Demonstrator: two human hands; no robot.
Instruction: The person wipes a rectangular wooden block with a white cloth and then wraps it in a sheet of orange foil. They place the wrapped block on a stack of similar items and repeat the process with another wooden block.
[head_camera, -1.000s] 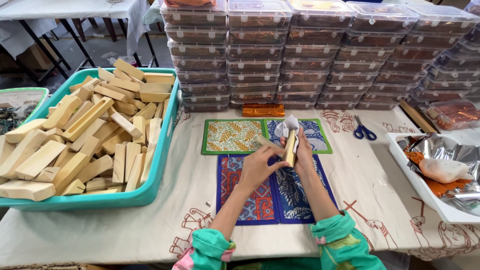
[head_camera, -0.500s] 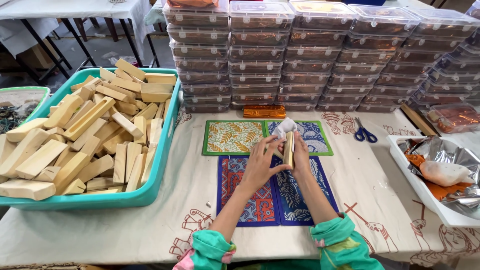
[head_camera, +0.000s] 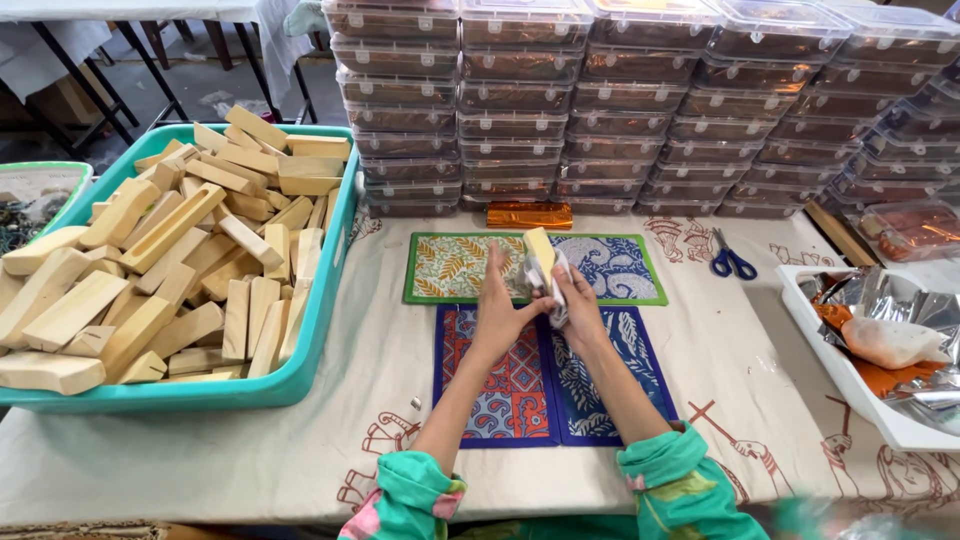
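Note:
A pale wooden block (head_camera: 540, 248) stands upright between both hands, partly wrapped in silvery foil (head_camera: 555, 285). My left hand (head_camera: 497, 305) presses against its left side, fingers straight. My right hand (head_camera: 578, 305) holds the foil and block from the right. Both hands hover above patterned mats: a green-bordered one (head_camera: 455, 268) behind and a blue-bordered one (head_camera: 500, 385) below.
A teal tub (head_camera: 320, 290) heaped with wooden blocks sits at left. Stacked clear lidded boxes (head_camera: 600, 110) line the back, with an orange foil packet (head_camera: 529, 214) before them. Blue scissors (head_camera: 732, 262) lie right of the mats. A white tray (head_camera: 850, 375) with foil sheets stands at right.
The block has been turned more upright between my hands, and the foil has been drawn closer around its lower part. The hands stayed over the mats.

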